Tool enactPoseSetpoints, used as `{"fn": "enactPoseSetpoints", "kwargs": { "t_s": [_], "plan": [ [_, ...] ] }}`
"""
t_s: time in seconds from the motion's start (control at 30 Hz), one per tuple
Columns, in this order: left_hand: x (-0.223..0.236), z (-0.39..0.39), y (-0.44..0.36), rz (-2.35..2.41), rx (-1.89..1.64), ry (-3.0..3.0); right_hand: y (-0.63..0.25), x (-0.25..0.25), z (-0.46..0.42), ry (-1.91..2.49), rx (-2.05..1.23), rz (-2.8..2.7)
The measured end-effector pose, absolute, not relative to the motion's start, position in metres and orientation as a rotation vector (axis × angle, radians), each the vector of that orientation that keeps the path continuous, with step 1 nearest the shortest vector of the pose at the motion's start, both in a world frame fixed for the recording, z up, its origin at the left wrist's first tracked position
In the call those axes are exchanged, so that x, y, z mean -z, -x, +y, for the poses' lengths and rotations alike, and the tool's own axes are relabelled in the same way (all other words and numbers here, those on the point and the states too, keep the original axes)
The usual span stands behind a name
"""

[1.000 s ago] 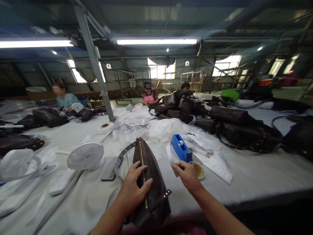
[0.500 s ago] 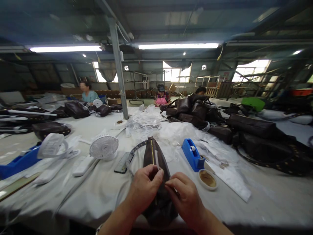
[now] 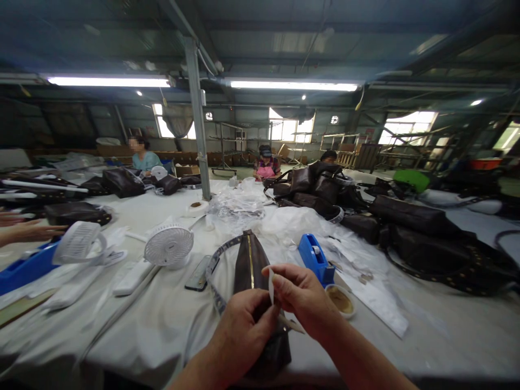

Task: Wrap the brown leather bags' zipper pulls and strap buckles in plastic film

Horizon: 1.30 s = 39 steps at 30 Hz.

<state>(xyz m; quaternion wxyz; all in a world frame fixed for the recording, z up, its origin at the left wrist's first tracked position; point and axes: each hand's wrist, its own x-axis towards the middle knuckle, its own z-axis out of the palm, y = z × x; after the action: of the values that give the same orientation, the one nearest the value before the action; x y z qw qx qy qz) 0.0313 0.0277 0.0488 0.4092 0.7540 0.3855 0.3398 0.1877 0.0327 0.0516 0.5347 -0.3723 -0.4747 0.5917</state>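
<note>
A dark brown bag lies lengthwise before me, its gold zipper facing up and a studded strap curving out to the left. Over the bag, my right hand pinches a thin white strip between thumb and fingers. My left hand is closed at the lower part of that strip, fingertips pressed together close to the right hand. A pale strip end sticks out below the right hand; whether it belongs to the same strip I cannot tell.
A blue tape dispenser and a round dish of brown paste stand to the right. Left are a phone and a white fan. Dark bags pile up at right. Another person's hand reaches in at far left.
My right hand has moved up and left to the white strip, which now stands raised between both hands. Another person's hands have appeared at the left edge. The view has shifted slightly.
</note>
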Motion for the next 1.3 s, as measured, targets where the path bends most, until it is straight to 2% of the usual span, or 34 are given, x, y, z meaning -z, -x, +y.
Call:
{"fn": "enactPoseSetpoints", "kwargs": {
  "t_s": [0.37, 0.73, 0.87, 1.1, 1.3],
  "plan": [
    [-0.052, 0.026, -0.029, 0.893, -0.764, -1.726, -0.189, -0.045, 0.027, 0.942, -1.311, -1.199],
    [-0.032, 0.038, -0.026, 1.073, -0.852, -1.561, -0.211, -0.034, 0.047, 1.161, -0.622, -1.253],
    [-0.028, 0.044, -0.024, 1.131, -0.939, -1.518, -0.219, -0.026, 0.042, 1.134, -0.772, -1.215],
    [-0.037, 0.039, -0.031, 0.879, -0.918, -1.517, -0.196, -0.007, 0.023, 1.115, -0.882, -1.714],
    [-0.004, 0.07, 0.024, 1.341, -1.16, -1.401, -0.25, 0.049, 0.087, 1.792, -0.332, -1.716]
  ]
}}
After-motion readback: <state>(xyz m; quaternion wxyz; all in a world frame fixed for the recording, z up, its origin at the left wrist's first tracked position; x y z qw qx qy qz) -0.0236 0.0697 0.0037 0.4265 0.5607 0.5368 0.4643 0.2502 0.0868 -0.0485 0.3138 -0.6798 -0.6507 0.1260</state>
